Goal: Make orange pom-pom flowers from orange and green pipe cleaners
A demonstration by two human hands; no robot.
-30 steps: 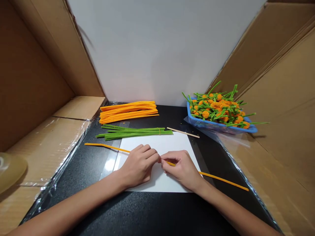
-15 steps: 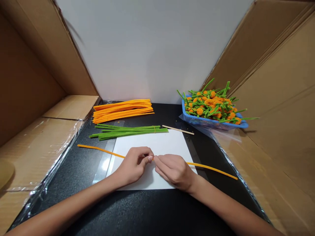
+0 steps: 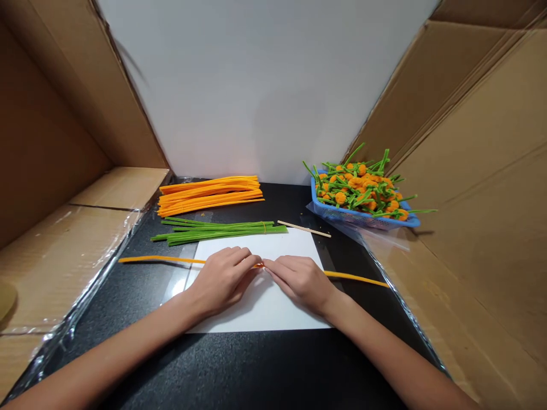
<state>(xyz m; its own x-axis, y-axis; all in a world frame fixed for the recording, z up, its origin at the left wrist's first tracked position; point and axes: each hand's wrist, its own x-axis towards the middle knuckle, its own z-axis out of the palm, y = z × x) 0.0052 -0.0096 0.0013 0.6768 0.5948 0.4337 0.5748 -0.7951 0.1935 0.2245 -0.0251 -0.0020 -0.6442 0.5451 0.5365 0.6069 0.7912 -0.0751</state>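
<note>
A long orange pipe cleaner point(image 3: 162, 259) runs across a white paper sheet point(image 3: 265, 304), its ends reaching past the sheet on both sides. My left hand point(image 3: 222, 279) and my right hand point(image 3: 299, 282) hold it near its middle, their fingertips meeting above the sheet. The hands hide the central stretch, apart from a small orange bit between the fingertips. Just beyond the sheet lies a bundle of green pipe cleaners point(image 3: 217, 230) tied with a thin band, next to a flat wooden stick point(image 3: 303, 228).
A stack of orange pipe cleaners point(image 3: 209, 195) lies at the back of the black table point(image 3: 106, 296). A blue basket point(image 3: 363, 219) at back right holds several orange pompom flowers on green stems point(image 3: 354, 191). Cardboard walls point(image 3: 470, 171) flank the table, with a white board point(image 3: 256, 97) behind.
My hands have come closer together, and the orange pipe cleaner now lies straighter and more level. The whole scene has shifted slightly left in view.
</note>
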